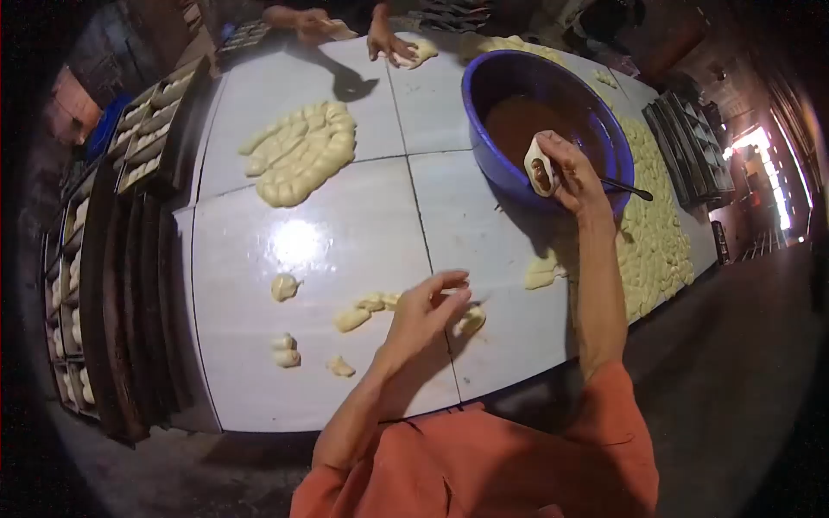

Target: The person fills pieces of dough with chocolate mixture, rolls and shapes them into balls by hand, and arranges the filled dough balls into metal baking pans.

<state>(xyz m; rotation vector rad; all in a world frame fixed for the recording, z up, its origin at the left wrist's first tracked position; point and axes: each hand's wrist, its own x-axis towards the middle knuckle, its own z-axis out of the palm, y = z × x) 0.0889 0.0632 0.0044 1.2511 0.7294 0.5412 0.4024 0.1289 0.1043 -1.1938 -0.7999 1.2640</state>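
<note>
Left-side trays (105, 293); right-side trays (686, 147)

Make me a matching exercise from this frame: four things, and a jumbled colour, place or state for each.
1. Tub
2. Right hand
3. Shirt
4. Dark handle

A. Orange-red
B. Sticking out past the tub's rim
C. Blue-purple
D. Holding dough with brown filling

Pairs: 1-C, 2-D, 3-A, 4-B
</note>
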